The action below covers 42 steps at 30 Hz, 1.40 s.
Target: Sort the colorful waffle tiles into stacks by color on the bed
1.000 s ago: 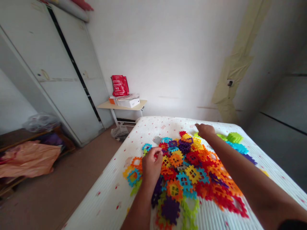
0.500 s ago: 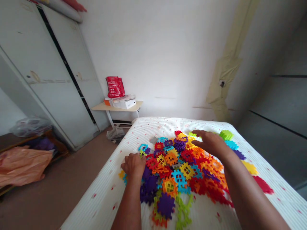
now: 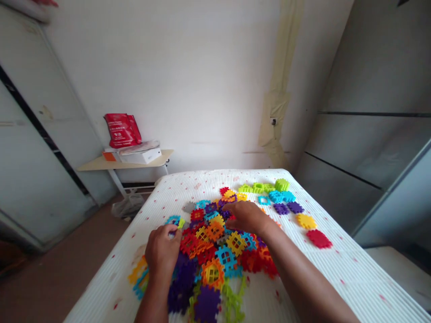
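Note:
A heap of coloured plastic interlocking tiles lies on a white bed. My left hand rests on the heap's left edge, its fingers curled over purple and red tiles; what it grips is hidden. My right hand lies palm down over the middle of the heap, fingers pointing left and touching tiles. Sorted pieces sit apart at the far right: green tiles, blue tiles, purple tiles, a yellow tile and a red tile.
A small side table with a red bag and a white box stands by the wall beyond the bed. A grey wardrobe fills the left. Grey panels run along the right wall.
The view has swung right. My right hand drew back from the heap's far edge to its middle. My left hand moved down to the heap's left side.

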{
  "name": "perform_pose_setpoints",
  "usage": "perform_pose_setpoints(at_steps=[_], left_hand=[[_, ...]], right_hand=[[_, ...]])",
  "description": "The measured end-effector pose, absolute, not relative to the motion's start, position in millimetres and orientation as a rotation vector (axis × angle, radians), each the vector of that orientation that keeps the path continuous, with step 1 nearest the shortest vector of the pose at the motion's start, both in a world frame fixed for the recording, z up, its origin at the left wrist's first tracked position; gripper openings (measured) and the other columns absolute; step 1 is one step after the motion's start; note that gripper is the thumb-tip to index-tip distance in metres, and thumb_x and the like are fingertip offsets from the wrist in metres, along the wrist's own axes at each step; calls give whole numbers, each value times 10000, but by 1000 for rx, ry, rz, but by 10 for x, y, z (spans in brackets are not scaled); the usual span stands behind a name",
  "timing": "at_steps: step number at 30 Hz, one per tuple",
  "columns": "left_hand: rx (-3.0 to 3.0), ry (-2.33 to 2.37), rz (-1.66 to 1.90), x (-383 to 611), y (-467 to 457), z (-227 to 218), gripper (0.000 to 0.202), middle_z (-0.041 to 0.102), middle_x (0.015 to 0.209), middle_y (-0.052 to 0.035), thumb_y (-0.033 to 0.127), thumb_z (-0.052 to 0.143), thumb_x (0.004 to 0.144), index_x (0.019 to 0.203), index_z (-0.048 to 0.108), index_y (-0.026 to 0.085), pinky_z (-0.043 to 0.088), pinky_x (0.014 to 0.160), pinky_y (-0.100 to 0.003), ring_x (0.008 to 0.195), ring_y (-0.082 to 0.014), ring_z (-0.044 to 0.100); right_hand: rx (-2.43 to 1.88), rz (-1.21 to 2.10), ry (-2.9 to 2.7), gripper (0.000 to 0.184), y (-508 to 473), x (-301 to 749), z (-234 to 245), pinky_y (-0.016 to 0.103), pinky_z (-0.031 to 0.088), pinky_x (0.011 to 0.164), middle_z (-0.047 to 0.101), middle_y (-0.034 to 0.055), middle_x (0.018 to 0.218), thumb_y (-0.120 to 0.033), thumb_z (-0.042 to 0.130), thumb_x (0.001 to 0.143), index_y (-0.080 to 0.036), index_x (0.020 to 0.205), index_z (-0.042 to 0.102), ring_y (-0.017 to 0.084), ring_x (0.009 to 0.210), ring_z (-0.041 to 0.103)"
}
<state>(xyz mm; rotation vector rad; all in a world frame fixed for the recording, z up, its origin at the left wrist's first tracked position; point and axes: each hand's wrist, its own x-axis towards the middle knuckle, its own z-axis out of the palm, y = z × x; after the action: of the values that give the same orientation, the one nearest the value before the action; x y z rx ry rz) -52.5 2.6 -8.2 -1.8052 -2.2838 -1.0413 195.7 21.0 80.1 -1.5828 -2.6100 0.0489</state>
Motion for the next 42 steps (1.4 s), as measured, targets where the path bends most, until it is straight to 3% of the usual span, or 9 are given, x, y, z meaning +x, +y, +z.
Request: perform_pose_setpoints(at_steps=[3, 6, 9, 12, 17, 24, 28, 35, 42], left_hand=[[-1802, -2221, -1469, -454, 15, -107, 182, 678, 753, -35, 382, 548, 716, 744, 630, 222, 454, 712, -307, 721, -204, 613], [-1831, -2172, -1819, -375, -10, -109, 335, 679, 763, -16, 414, 584, 704, 969, 624, 213, 472, 656, -269, 661, -169, 610], [-1911, -2089, -1924, -334, -28, -97, 485, 670, 802, -7, 387, 571, 734, 1187, 556, 216, 473, 652, -241, 679, -147, 607], [-1981, -2059, -1911, -333, -27, -104, 493, 655, 807, -2, 364, 560, 756, 1229, 541, 223, 471, 661, -228, 690, -136, 602], [-1929, -2074, -2175, -298, -25, -119, 442, 660, 783, -9, 364, 607, 736, 1142, 551, 198, 472, 596, -216, 618, -123, 595], [-1758, -2038, -2587, -219, -44, -58, 310, 659, 687, -15, 379, 686, 667, 857, 567, 165, 505, 541, -240, 560, -138, 620], [-1773, -2059, -2602, -209, -61, -44, 272, 637, 592, 5, 375, 700, 654, 768, 569, 165, 504, 521, -243, 528, -141, 616], [-1920, -2072, -2596, -171, -80, -41, 260, 641, 586, 5, 369, 710, 635, 722, 569, 168, 504, 517, -247, 535, -148, 626], [-2060, -2112, -2546, -121, -91, -42, 269, 649, 602, -6, 389, 703, 636, 720, 566, 172, 502, 525, -246, 550, -155, 632]], right_hand=[[-1557, 2, -2615, 312, 235, 1920, 738, 282, 438, 653, 698, 57, 985, -334, 562, 775, -264, 1073, 622, 237, 873, 651], [-1531, -20, -2614, 247, 252, 1871, 702, 263, 415, 625, 701, 48, 951, -349, 550, 798, -259, 1013, 631, 218, 840, 651], [-1523, -12, -2601, 199, 265, 1832, 682, 245, 394, 617, 702, 34, 925, -361, 545, 815, -258, 961, 634, 191, 816, 646], [-1514, -1, -2592, 190, 275, 1818, 667, 240, 381, 608, 702, 27, 910, -353, 544, 816, -258, 954, 635, 182, 804, 640], [-1517, 39, -2589, 220, 290, 1825, 637, 240, 380, 617, 695, 30, 936, -344, 540, 818, -262, 1000, 632, 178, 807, 632], [-1494, 57, -2559, 213, 315, 1806, 593, 242, 376, 627, 692, 33, 911, -323, 537, 817, -250, 988, 640, 177, 789, 627], [-1358, 102, -2511, 196, 290, 1750, 599, 236, 394, 671, 683, 42, 955, -290, 535, 829, -231, 983, 640, 169, 840, 622], [-1176, 186, -2444, 328, 205, 1540, 539, 246, 430, 777, 636, 74, 1095, -289, 541, 843, -217, 1162, 571, 175, 941, 603], [-1161, 220, -2452, 321, 174, 1428, 430, 252, 440, 789, 643, 81, 1074, -288, 551, 840, -208, 1151, 572, 188, 973, 597]])
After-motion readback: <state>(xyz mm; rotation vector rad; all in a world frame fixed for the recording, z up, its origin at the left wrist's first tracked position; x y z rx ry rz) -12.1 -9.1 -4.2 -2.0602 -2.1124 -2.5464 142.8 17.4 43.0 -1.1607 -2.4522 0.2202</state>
